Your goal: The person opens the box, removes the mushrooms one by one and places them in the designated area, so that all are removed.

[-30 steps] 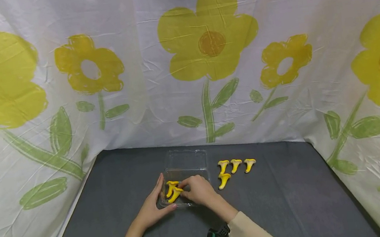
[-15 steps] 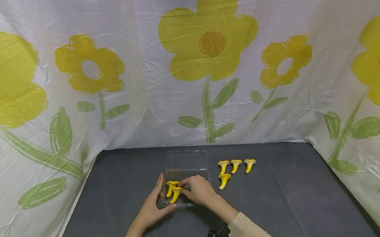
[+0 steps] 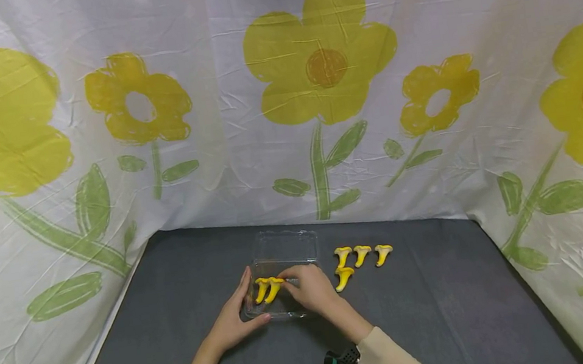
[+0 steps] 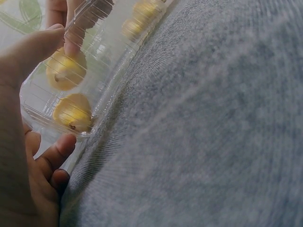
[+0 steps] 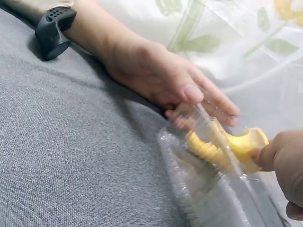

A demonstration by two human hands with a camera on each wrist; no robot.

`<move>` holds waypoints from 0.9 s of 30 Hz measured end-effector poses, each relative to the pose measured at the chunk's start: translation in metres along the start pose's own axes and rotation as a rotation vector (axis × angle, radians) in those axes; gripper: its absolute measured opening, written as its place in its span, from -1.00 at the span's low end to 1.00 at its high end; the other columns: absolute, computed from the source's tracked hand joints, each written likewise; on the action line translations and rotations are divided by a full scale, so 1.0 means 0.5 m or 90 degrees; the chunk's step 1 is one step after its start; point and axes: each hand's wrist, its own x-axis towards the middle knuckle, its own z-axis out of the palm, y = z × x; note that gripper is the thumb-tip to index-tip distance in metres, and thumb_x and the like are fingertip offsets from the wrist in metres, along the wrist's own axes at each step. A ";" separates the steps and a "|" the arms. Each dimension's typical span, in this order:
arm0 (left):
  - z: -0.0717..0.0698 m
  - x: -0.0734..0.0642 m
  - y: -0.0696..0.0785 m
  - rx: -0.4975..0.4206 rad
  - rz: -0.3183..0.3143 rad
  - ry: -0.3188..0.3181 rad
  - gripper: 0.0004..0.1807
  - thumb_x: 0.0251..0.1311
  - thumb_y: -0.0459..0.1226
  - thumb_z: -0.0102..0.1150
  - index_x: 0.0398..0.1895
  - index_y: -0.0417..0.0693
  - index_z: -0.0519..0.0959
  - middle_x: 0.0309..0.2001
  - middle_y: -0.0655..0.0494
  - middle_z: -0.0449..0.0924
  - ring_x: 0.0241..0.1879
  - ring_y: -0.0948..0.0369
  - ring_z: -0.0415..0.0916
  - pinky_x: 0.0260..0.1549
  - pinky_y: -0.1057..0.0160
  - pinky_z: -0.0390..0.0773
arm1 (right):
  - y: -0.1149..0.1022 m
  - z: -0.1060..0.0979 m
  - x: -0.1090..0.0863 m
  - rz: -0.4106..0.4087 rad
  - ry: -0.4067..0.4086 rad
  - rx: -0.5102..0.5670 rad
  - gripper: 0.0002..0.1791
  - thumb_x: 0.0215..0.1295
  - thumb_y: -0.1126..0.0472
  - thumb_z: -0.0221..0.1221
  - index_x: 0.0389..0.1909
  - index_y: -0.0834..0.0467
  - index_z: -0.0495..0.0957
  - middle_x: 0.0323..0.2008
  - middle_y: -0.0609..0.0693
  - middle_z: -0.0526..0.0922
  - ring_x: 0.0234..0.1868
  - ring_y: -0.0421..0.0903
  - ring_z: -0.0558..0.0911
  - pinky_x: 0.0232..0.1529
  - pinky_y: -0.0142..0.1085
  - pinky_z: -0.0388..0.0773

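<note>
A clear plastic clamshell box [image 3: 290,315] lies on the dark tabletop with its lid [image 3: 285,245] folded back. My left hand [image 3: 232,320] holds the box at its near left corner, thumb along the front and fingers along the left side. Two yellow, trumpet-shaped mushrooms stand side by side within the box. The left mushroom [image 3: 260,292] sits close to the left wall. My right hand [image 3: 311,289] pinches the right mushroom [image 3: 273,292] by its cap edge; the right wrist view shows a thumb against this yellow mushroom [image 5: 244,144].
Several more yellow mushrooms lie on the table [image 3: 449,290] right of the box: a back row including one mushroom [image 3: 384,254], and a mushroom [image 3: 344,278] in front. A white flower-printed curtain [image 3: 223,123] surrounds the table's back and sides.
My right hand has shifted slightly right and back. The mushroom it pinches has moved from lying tilted at the front to standing beside the left one. The left hand stays put.
</note>
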 end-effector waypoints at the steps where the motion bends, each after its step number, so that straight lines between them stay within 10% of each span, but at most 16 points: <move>1: 0.000 0.000 0.000 -0.003 0.000 -0.002 0.26 0.21 0.03 0.54 0.78 0.06 -0.13 0.73 -0.09 -0.17 0.29 -0.01 0.44 0.32 -0.23 0.38 | 0.001 -0.003 0.000 -0.002 0.005 0.002 -0.82 0.39 0.20 0.42 -0.03 0.06 0.84 -0.06 -0.08 0.85 -0.05 -0.07 0.80 0.00 -0.14 0.72; 4: 0.000 0.000 -0.001 -0.009 0.000 -0.004 0.26 0.21 0.03 0.53 0.77 0.04 -0.13 0.73 -0.11 -0.18 0.49 -0.13 0.27 0.40 -0.35 0.28 | 0.005 -0.011 -0.002 -0.007 0.019 0.003 -0.81 0.41 0.19 0.41 -0.02 0.05 0.84 -0.05 -0.07 0.85 -0.01 -0.06 0.80 0.04 -0.13 0.71; 19: 0.000 -0.001 0.000 0.003 -0.015 0.002 0.27 0.19 0.06 0.54 0.77 0.04 -0.12 0.73 -0.08 -0.17 0.24 0.00 0.34 0.35 -0.32 0.33 | 0.015 -0.039 -0.014 0.002 0.061 0.023 -0.79 0.44 0.18 0.38 0.02 0.06 0.82 -0.03 -0.03 0.84 -0.01 -0.05 0.79 0.04 -0.10 0.71; 27: 0.001 0.000 0.002 0.023 -0.015 0.002 0.27 0.19 0.08 0.54 0.77 0.02 -0.12 0.73 -0.07 -0.14 0.15 0.12 0.38 0.20 -0.12 0.40 | 0.024 -0.054 -0.029 0.019 0.084 0.054 -0.77 0.41 0.20 0.40 0.04 0.09 0.81 -0.01 0.02 0.83 -0.38 -0.16 0.69 -0.18 -0.18 0.68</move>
